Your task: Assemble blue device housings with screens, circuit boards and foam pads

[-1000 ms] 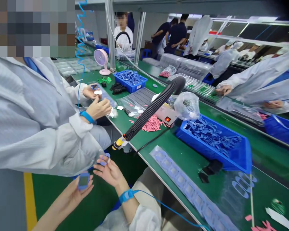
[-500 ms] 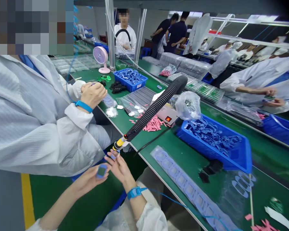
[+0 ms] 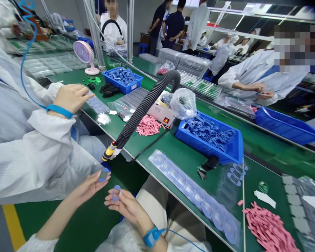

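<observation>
My left hand pinches a small blue rounded piece with a grey-green middle, just below the yellow-and-black nozzle of a black flexible hose. Lower and to the right, my right hand grips a thin, translucent blue oval film between thumb and fingers. The two pieces are apart. A blue strap with a cord circles my right wrist. Along the table's front edge lies a clear strip of blue oval films.
A blue bin of blue parts stands behind the strip. Pink pieces lie at the right, more beside a box with a lit red switch. The hose arches overhead. A co-worker's hand is close on the left.
My view has turned right. My right hand has drawn down, away from the nozzle, with the film; both hands are farther from each other. The co-worker's hand has shifted over their film strip.
</observation>
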Motion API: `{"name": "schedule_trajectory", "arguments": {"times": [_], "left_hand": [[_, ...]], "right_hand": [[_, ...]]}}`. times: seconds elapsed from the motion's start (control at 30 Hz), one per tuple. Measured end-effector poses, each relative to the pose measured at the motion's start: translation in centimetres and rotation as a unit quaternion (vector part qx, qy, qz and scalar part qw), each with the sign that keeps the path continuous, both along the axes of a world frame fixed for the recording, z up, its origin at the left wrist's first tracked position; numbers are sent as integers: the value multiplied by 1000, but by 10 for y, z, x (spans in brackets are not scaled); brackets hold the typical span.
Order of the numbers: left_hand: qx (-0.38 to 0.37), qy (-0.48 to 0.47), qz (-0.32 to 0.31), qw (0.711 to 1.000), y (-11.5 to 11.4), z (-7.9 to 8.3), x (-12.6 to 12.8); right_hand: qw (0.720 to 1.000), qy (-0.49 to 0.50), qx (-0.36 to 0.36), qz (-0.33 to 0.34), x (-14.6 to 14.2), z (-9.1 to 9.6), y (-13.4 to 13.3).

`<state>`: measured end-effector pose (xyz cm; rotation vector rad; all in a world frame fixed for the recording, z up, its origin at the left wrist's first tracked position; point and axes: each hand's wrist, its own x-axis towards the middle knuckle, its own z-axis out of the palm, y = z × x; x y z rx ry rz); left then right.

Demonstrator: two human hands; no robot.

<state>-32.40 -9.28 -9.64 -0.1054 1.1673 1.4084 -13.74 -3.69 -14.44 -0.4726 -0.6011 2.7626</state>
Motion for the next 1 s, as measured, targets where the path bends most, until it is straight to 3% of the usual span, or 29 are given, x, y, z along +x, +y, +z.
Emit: {"name": "schedule_trajectory", "arguments": {"times": [0.2,0.3,0.43,0.53,0.63,0.77,0.87,1.0], "left_hand": [[12,-45,-59,997,13,20,74],[35,-59,-47,997,26,45,116],[98,-112,-19,989,47,92,167],[153,-187,-62,969,58,124,200],[176,-242,-94,950,64,142,227],[180,-263,-109,942,70,150,254],[162,-255,-103,948,73,153,268],[101,-249,-84,960,77,155,282]], "right_hand": [[993,0,13,-113,70,63,14],[984,0,18,-177,99,97,27],[973,-3,16,-231,131,128,42],[959,1,-2,-283,152,141,47],[952,27,-22,-305,172,153,50],[943,-23,20,-332,197,166,55],[909,-114,101,-388,211,167,58],[871,-193,185,-413,226,160,55]]}}
